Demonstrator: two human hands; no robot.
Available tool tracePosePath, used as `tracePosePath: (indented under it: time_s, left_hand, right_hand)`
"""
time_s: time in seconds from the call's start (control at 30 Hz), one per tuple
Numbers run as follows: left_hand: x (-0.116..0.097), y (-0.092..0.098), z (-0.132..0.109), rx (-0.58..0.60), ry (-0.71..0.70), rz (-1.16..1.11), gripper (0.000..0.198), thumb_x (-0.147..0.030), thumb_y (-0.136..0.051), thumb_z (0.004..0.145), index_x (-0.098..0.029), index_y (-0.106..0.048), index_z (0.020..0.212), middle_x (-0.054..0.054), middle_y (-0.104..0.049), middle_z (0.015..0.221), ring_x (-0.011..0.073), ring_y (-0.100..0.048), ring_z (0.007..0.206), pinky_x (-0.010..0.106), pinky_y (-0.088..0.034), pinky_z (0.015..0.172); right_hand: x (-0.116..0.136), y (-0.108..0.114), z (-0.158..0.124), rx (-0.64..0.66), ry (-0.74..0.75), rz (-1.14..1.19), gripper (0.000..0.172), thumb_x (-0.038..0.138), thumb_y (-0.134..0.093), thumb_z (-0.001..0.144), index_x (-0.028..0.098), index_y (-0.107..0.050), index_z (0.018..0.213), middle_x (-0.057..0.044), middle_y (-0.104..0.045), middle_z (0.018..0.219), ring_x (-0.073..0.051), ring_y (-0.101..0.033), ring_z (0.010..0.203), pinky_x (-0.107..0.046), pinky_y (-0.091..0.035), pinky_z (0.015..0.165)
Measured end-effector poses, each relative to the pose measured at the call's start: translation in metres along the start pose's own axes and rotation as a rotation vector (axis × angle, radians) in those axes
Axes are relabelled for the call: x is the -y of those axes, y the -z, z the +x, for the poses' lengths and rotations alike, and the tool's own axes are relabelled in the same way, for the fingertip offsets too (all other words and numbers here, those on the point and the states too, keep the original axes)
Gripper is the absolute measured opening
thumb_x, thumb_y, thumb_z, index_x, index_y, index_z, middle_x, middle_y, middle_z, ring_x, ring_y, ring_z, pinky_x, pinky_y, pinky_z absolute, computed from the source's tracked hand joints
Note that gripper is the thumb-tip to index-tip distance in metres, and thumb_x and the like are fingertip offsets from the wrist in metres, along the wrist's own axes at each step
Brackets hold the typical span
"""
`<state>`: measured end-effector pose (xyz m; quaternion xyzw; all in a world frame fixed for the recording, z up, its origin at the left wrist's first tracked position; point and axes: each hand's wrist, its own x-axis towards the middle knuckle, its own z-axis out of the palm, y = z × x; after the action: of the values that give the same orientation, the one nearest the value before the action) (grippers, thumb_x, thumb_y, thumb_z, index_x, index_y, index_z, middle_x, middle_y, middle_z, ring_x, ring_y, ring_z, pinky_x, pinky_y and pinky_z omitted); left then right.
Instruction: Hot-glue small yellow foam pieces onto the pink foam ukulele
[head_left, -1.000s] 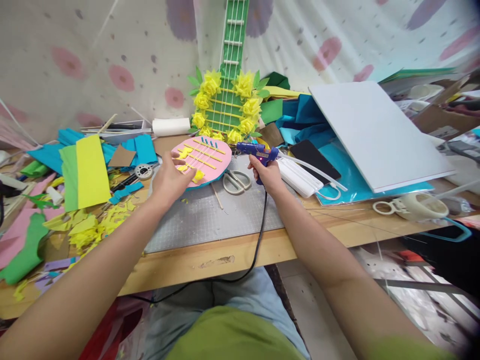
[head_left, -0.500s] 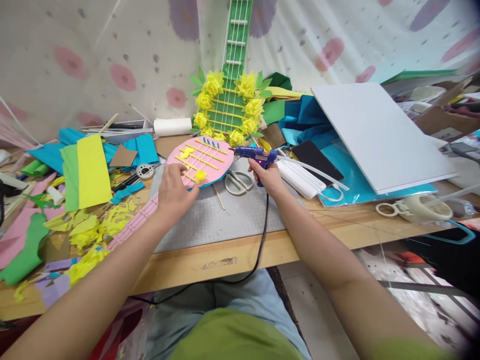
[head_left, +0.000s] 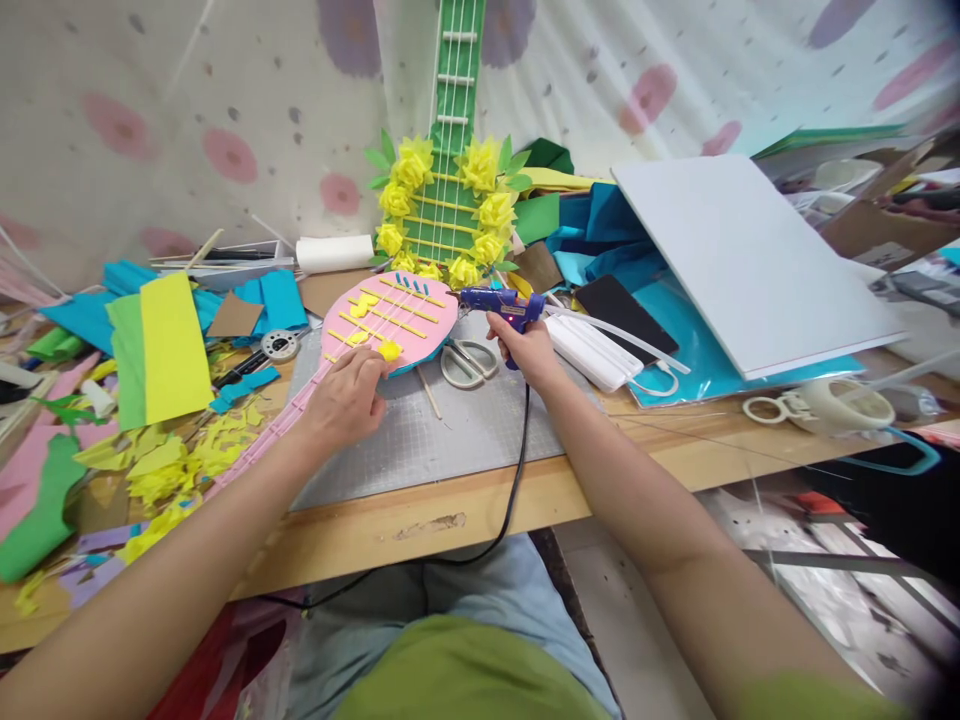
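Pink guitar could scorch if the right grip, wrapped round the nearby glue gun, drifts; left grip unclear.

along the worktop's back edge, a white roll lies before a flower-printed curtain. near the left end, a yellow sheet overlaps a green strip. toward the right end, a white board partly covers a blue sheet; a cream cup-shaped object sits by the front edge.
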<state>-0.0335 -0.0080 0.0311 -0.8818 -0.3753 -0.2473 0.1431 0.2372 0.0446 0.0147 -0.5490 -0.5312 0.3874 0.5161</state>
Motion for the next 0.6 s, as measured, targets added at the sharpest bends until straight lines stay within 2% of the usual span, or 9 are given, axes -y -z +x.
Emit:
tracePosePath:
  time_s: [0.3,0.6]
  left_hand:
    - [-0.004,-0.004,0.009,0.105,-0.009,-0.036,0.035,-0.007,-0.050,0.065,-0.019,-0.052,0.097,0.010,-0.062,0.099,0.0250,-0.061,0.100,0.049,-0.043,0.102]
    - [-0.013,-0.006,0.014,0.155,0.096,-0.041,0.034,-0.007,-0.048,0.063,-0.020,-0.051,0.094,0.010,-0.062,0.098,0.0261,-0.060,0.102,0.049,-0.043,0.100]
  right_hand:
    - [0.001,0.002,0.001,-0.018,-0.004,-0.007,0.040,0.057,-0.060,0.073,0.019,-0.057,0.060,0.004,-0.045,0.043,-0.008,-0.040,0.040,-0.025,-0.037,0.046]
    - [0.001,0.001,0.000,-0.001,0.004,-0.006,0.040,0.057,-0.060,0.073,0.019,-0.056,0.061,0.003,-0.045,0.043,-0.008,-0.040,0.041,-0.024,-0.037,0.046]
